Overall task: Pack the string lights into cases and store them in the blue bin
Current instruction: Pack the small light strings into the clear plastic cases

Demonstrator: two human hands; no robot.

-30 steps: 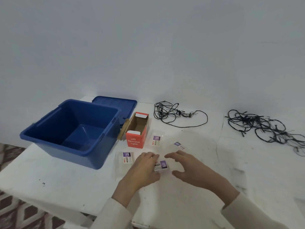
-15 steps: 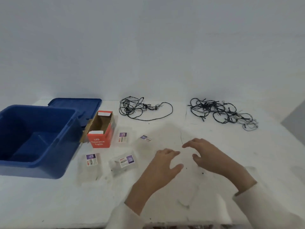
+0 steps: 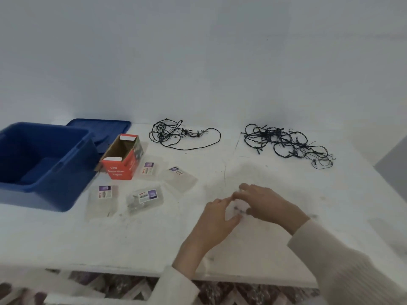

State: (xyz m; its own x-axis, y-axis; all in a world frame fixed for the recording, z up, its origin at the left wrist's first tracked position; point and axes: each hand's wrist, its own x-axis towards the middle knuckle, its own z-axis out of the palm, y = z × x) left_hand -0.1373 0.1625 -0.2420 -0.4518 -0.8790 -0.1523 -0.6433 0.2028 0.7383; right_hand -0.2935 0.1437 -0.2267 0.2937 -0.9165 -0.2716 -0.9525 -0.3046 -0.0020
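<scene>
Meeting over the table [image 3: 141, 241], the left hand [image 3: 217, 219] and right hand [image 3: 265, 202] pinch a small clear piece [image 3: 237, 208] with curled fingers, though it is too blurred to name. The string lights [image 3: 169, 134] lie loose at eleven and one o'clock — the blue bin [image 3: 50, 194] at ten.

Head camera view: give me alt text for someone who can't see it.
A person's left hand and right hand hold what looks like a clear case at a white table. Behind lie two tangled string lights, four clear cases, a red box and a blue bin.

Bin [image 3: 50, 194] left of box [image 3: 119, 170], lights [image 3: 164, 134] behind.
</scene>
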